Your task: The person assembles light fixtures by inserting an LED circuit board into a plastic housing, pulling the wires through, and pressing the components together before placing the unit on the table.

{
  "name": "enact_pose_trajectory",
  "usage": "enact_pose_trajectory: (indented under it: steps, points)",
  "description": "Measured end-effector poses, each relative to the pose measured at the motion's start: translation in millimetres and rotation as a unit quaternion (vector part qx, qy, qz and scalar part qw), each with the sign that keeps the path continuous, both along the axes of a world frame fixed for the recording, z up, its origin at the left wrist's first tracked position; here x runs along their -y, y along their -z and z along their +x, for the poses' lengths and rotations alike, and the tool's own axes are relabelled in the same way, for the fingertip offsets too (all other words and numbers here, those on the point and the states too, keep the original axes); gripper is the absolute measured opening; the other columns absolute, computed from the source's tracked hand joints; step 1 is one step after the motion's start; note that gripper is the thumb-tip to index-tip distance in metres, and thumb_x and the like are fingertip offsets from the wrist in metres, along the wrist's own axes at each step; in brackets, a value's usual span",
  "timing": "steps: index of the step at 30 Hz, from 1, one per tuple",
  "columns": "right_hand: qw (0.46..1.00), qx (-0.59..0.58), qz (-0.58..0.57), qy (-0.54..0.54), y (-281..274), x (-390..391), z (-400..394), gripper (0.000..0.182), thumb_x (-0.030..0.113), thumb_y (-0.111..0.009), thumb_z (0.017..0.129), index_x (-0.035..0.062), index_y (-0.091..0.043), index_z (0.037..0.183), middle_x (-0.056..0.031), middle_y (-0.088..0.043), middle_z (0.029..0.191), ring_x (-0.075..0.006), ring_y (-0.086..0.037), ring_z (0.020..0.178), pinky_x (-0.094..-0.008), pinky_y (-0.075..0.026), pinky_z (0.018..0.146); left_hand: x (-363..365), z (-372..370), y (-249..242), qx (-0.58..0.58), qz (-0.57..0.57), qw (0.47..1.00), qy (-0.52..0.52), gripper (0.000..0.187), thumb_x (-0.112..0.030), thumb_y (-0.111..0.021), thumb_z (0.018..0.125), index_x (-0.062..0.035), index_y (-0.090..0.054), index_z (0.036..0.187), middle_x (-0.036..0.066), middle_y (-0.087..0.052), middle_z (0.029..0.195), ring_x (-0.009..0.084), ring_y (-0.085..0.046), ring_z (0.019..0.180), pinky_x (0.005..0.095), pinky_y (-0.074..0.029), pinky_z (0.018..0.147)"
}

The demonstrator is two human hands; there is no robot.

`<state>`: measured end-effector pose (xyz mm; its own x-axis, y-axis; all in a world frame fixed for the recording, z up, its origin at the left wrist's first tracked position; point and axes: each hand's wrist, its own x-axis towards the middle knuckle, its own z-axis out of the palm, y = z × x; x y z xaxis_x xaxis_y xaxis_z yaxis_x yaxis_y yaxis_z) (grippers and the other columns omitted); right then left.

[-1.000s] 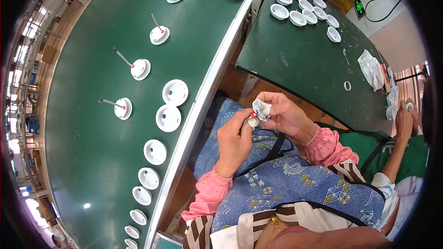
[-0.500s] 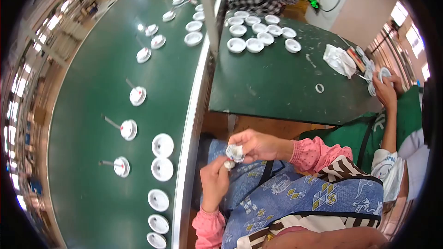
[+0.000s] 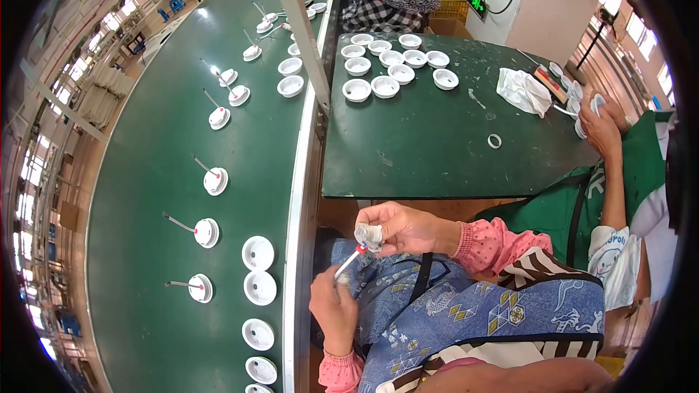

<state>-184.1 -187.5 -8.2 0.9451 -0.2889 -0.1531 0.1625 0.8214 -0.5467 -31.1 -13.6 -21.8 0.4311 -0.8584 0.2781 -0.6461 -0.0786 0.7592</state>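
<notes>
My left hand [image 3: 335, 307] is closed with its fingers pinched on a thin white tube [image 3: 348, 265] that has a red collar at its upper end. My right hand [image 3: 400, 229] grips a small white and greyish fitting [image 3: 368, 236] between thumb and fingers, partly hidden by them. The tube's red end meets this fitting; whether it is inserted cannot be made out. Both hands are over my lap, in front of the blue patterned apron [image 3: 473, 309]. White round cups [image 3: 260, 287] with holes stand in a row on the green belt [image 3: 160, 335] to the left.
White discs [image 3: 207, 233] with grey stems and red spots lie along the belt. A metal edge and a post [image 3: 298, 22] separate it from a green table [image 3: 408, 153] bearing several cups, a ring [image 3: 494, 141] and a white cloth [image 3: 524, 92]. A co-worker's hands [image 3: 604, 127] are at right.
My left hand has moved slightly down and away from my right hand, and the white tube with its red collar now shows between them. The camera view has shifted.
</notes>
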Motion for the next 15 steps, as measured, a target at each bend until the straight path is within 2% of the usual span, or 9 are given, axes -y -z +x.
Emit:
enact_pose_trajectory:
  steps: [2, 3, 6, 7, 10, 11, 14, 15]
  points:
    - [1.0, -0.019, -0.002, 0.014, 0.0, 1.5, -3.3, 0.016, 0.007, -0.068, 0.094, 0.0003, -0.059, 0.105, -0.0064, -0.063, 0.089, -0.0094, -0.05, 0.062, -0.0217, -0.038, 0.052, -0.8, -0.4, 0.6, -0.032, 0.017, 0.999, -0.026, 0.018, 0.001, -0.062, 0.092, 0.0006, -0.068, 0.109, 0.015, -0.069, 0.094, 0.0272, -0.068, 0.082, 0.0337, -0.051, 0.074]
    - [1.0, -0.009, 0.0, 0.01, 3.7, 2.8, -5.2, 0.016, 0.008, -0.069, 0.094, -0.0004, -0.059, 0.104, -0.0069, -0.064, 0.09, -0.0094, -0.053, 0.063, -0.0213, -0.04, 0.053, 0.5, -1.4, 1.5, -0.035, -0.003, 0.999, -0.036, 0.016, 0.0, -0.06, 0.092, -0.0002, -0.069, 0.104, 0.015, -0.069, 0.091, 0.0289, -0.068, 0.078, 0.0356, -0.052, 0.07]
    - [0.996, -0.033, -0.073, 0.044, -1.0, 5.7, -12.0, 0.021, 0.016, -0.072, 0.094, 0.0001, -0.061, 0.101, -0.0077, -0.065, 0.089, -0.009, -0.052, 0.064, -0.0212, -0.038, 0.053, -7.0, 4.9, 11.9, -0.169, 0.081, 0.982, -0.029, 0.011, -0.002, -0.062, 0.093, 0.0031, -0.071, 0.098, 0.015, -0.07, 0.081, 0.02, -0.067, 0.069, 0.0321, -0.051, 0.064]
    - [0.996, -0.039, -0.067, 0.05, -0.9, 7.2, -14.8, 0.02, 0.015, -0.072, 0.094, -0.0007, -0.062, 0.1, -0.0079, -0.065, 0.089, -0.0087, -0.053, 0.064, -0.0213, -0.039, 0.052, -6.5, 3.6, 10.0, -0.195, 0.081, 0.977, -0.026, 0.011, -0.006, -0.066, 0.094, 0.0022, -0.072, 0.093, 0.013, -0.069, 0.073, 0.014, -0.063, 0.064, 0.0305, -0.049, 0.06]
    - [0.998, -0.006, 0.009, 0.056, 3.0, 15.7, -23.3, 0.013, 0.004, -0.067, 0.094, -0.0028, -0.063, 0.103, -0.0092, -0.068, 0.094, -0.0092, -0.057, 0.065, -0.0215, -0.043, 0.051, -10.0, 2.0, 17.1, -0.147, 0.089, 0.982, 0.084, 0.012, -0.008, -0.065, 0.097, 0.001, -0.073, 0.099, 0.004, -0.07, 0.071, 0.0051, -0.054, 0.057, 0.0231, -0.041, 0.052]
    - [0.998, 0.001, 0.009, 0.059, 8.4, 21.2, -25.7, 0.011, 0.003, -0.066, 0.094, -0.0033, -0.064, 0.103, -0.0101, -0.068, 0.095, -0.0098, -0.058, 0.066, -0.0214, -0.043, 0.051, -10.7, -2.6, 16.9, -0.107, 0.077, 0.985, 0.112, 0.011, -0.006, -0.065, 0.097, 0.0008, -0.073, 0.099, 0.005, -0.07, 0.071, 0.007, -0.056, 0.057, 0.0236, -0.044, 0.054]
    - [0.997, 0.025, 0.047, 0.056, 27.5, 31.4, -30.6, 0.012, 0.002, -0.066, 0.094, -0.0034, -0.063, 0.104, -0.011, -0.068, 0.095, -0.0101, -0.058, 0.065, -0.0215, -0.041, 0.05, -7.6, -17.6, 16.0, -0.088, 0.058, 0.982, 0.159, 0.01, -0.004, -0.064, 0.096, 0.0014, -0.072, 0.099, 0.006, -0.069, 0.07, 0.0093, -0.058, 0.058, 0.0247, -0.047, 0.057]
    - [0.997, 0.018, 0.049, 0.058, 26.1, 30.9, -32.2, 0.013, 0.002, -0.066, 0.094, -0.0034, -0.063, 0.105, -0.0113, -0.068, 0.095, -0.0102, -0.056, 0.063, -0.0217, -0.04, 0.049, -6.7, -18.3, 14.6, -0.089, 0.064, 0.982, 0.153, 0.011, -0.004, -0.064, 0.096, 0.0026, -0.072, 0.099, 0.007, -0.069, 0.072, 0.0115, -0.063, 0.062, 0.0261, -0.05, 0.06]
